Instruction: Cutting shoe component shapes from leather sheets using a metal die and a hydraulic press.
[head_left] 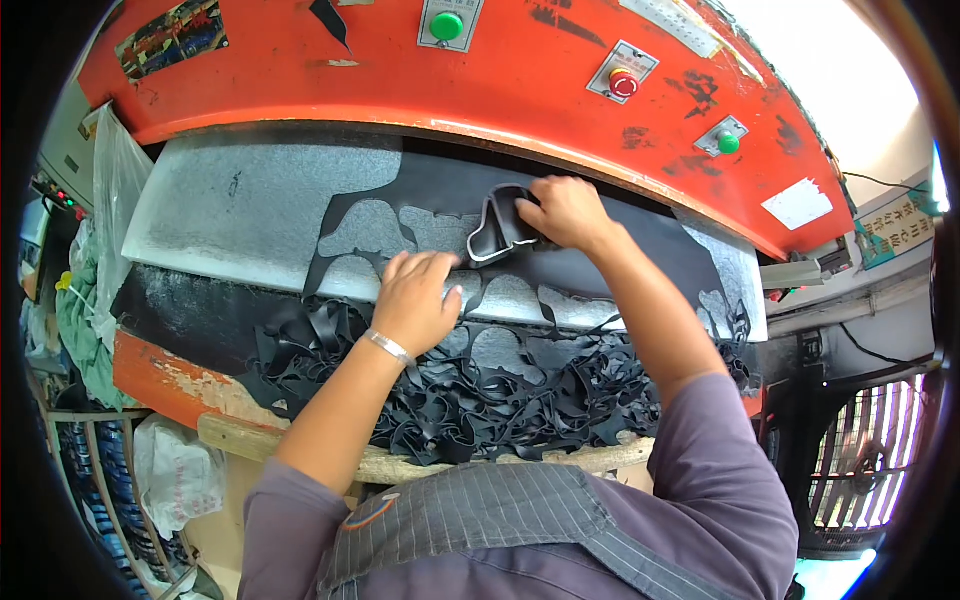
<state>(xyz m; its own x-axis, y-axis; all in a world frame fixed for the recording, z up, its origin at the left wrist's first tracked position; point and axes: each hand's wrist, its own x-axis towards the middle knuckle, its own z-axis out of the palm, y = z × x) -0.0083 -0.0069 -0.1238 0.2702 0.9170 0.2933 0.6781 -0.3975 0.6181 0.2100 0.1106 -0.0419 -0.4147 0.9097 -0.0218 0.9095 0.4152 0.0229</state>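
Note:
A black sheet of leather-like material (675, 250), with several shaped holes cut in its left part, lies over a grey press bed (260, 195). On this sheet stands a metal cutting die (488, 235), an angular outline with a bright rim. My right hand (570, 212) is closed round the die's far right side. Left of the die, my left hand (418, 295) rests over the cut edge of the sheet, fingers stretched out and holding nothing. Its fingertips are slightly blurred.
The press's orange-red beam (320, 80) spans the far side, carrying green buttons (447, 26) and a red knob (623, 83). Tangled black offcuts (500, 405) heap along the near edge, above a wooden rail (245, 438). At lower left hangs a white plastic bag (180, 470).

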